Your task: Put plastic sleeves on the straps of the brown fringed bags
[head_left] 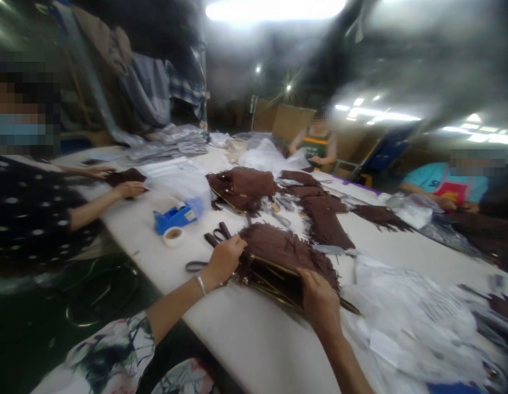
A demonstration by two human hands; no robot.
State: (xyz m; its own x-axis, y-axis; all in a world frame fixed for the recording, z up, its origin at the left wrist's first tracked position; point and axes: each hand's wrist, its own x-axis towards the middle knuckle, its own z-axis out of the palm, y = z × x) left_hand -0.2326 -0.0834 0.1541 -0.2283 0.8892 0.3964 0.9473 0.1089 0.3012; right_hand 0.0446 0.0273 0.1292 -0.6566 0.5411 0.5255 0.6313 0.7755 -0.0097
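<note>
A brown fringed bag point(278, 246) lies at the table's near edge, its gold-toothed zipper parted so the dark inside shows. My left hand point(225, 260) grips the bag's left end near the metal hardware, fingers closed. On the opening's right part, my right hand point(321, 298) is closed over the zipper edge, with some fingertips hidden inside or behind it. Brown strap loops point(217, 235) stick out beside my left hand. Just beyond this bag sits a pile of similar brown fringed bags point(245, 186), and more brown fringed pieces point(323, 213) lie to its right.
A blue tape dispenser point(175, 217) and a white tape roll point(173, 236) stand on the white table point(142, 241). Clear plastic bags point(418, 317) heap at right. A co-worker in a dotted top point(28, 213) handles a brown piece at left; two more people sit across.
</note>
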